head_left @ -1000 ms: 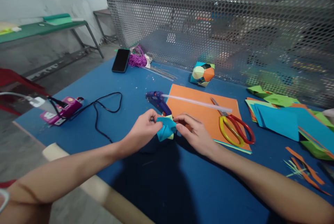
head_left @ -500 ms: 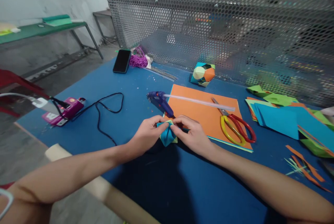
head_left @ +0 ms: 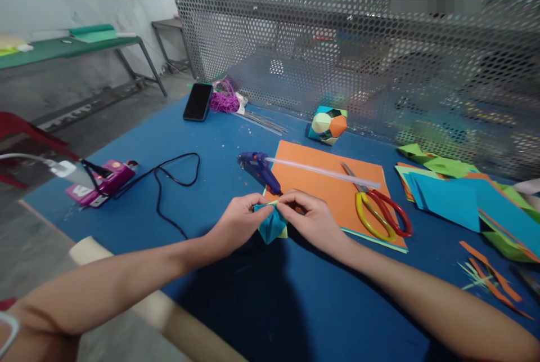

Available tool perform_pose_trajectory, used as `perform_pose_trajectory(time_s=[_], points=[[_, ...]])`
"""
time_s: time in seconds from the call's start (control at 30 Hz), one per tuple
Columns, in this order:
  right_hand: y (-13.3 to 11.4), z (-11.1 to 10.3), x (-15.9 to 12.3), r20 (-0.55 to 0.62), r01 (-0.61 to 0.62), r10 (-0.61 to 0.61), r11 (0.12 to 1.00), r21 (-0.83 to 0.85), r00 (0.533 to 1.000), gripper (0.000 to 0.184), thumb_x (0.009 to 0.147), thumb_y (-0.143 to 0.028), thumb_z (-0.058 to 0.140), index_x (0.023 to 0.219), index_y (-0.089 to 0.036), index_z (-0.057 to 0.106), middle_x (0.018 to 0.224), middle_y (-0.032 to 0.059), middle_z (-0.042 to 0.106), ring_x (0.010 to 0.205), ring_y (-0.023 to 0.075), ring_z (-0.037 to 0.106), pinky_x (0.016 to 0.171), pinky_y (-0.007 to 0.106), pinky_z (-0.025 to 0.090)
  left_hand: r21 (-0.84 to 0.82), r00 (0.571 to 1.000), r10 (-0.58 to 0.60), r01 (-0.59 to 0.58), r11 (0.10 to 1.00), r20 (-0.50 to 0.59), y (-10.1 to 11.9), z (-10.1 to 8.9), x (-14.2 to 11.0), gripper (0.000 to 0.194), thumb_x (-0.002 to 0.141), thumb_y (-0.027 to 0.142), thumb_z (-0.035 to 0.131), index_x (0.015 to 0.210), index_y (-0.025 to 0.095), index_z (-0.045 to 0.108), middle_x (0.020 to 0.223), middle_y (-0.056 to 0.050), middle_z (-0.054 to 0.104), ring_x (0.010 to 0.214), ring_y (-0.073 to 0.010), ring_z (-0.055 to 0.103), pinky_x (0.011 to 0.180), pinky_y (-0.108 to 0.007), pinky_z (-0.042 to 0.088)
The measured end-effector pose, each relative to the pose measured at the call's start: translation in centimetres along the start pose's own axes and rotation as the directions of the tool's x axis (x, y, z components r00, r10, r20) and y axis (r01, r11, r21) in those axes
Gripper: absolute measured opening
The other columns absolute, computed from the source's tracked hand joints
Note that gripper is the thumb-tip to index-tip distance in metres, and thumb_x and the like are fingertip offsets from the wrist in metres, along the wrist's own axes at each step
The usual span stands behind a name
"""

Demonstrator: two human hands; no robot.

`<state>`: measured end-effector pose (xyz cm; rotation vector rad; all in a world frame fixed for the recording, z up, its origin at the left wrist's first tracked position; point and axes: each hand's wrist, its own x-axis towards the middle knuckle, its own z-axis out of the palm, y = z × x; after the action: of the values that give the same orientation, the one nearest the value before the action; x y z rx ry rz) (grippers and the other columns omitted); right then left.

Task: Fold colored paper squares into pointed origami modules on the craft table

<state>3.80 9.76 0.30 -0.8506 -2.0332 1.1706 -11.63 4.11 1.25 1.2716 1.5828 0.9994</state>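
Blue bench (head_left: 219, 182), purple power strip (head_left: 112, 179) left of left hand (head_left: 242, 222), phone (head_left: 198, 102) far beyond it, orange-topped sheets (head_left: 310, 184) just beyond right hand (head_left: 314, 220), paper ball (head_left: 327, 124) farther out, cut strips (head_left: 506, 285) to right hand's right

Left hand (head_left: 241, 220) and right hand (head_left: 311, 218) nearly together — both in a fingertip pinch, forearms (head_left: 139, 273) aslant inward

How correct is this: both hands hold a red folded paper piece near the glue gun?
The colour is wrong: the head view shows the left hand and right hand holding a mainly blue folded paper piece near the glue gun.
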Motion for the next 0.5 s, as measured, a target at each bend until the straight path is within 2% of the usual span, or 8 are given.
perform_pose_trajectory(time_s=[0.1, 0.27, 0.5], points=[[-0.14, -0.09, -0.07, -0.006, -0.032, 0.031, 0.999, -0.014, 0.999, 0.016, 0.081, -0.029, 0.054, 0.071, -0.017, 0.06, 0.061, -0.0013, 0.055, 0.056, 0.0105, 0.048, 0.053, 0.023, 0.039, -0.018, 0.999, -0.014, 0.015, 1.0, 0.04, 0.21, 0.04, -0.17, 0.017, 0.073, 0.028, 0.054, 0.07, 0.015, 0.064, 0.065, 0.001, 0.059, 0.061, -0.0114, 0.05, 0.059, -0.022, 0.038], [-0.49, -0.13, -0.2, -0.021, -0.032, 0.032, 0.999, -0.013, 0.999, 0.018, 0.081, -0.03, 0.054, 0.07, -0.017, 0.059, 0.06, -0.0012, 0.055, 0.055, 0.0105, 0.048, 0.053, 0.022, 0.04, 0.026, 0.997, 0.058, -0.059, 0.998, 0.046, 0.5, -0.12, -0.3, 0.025, 0.077, 0.035, 0.05, 0.068, 0.016, 0.064, 0.066, 0.0, 0.061, 0.064, -0.0129, 0.053, 0.061, -0.022, 0.04], [-0.29, 0.2, -0.25, -0.057, 0.121, -0.129, 0.985, -0.12, 0.99, 0.018, 0.083, -0.024, 0.052, 0.067, -0.018, 0.056, 0.059, -0.0012, 0.055, 0.055, 0.0108, 0.05, 0.054, 0.023, 0.04, 0.084, 0.994, 0.081, -0.087, 0.993, 0.071, 0.02, 0.02, -0.24, 0.027, 0.078, 0.034, 0.047, 0.07, 0.016, 0.065, 0.069, -0.001, 0.063, 0.066, -0.0126, 0.053, 0.061, -0.021, 0.04]])
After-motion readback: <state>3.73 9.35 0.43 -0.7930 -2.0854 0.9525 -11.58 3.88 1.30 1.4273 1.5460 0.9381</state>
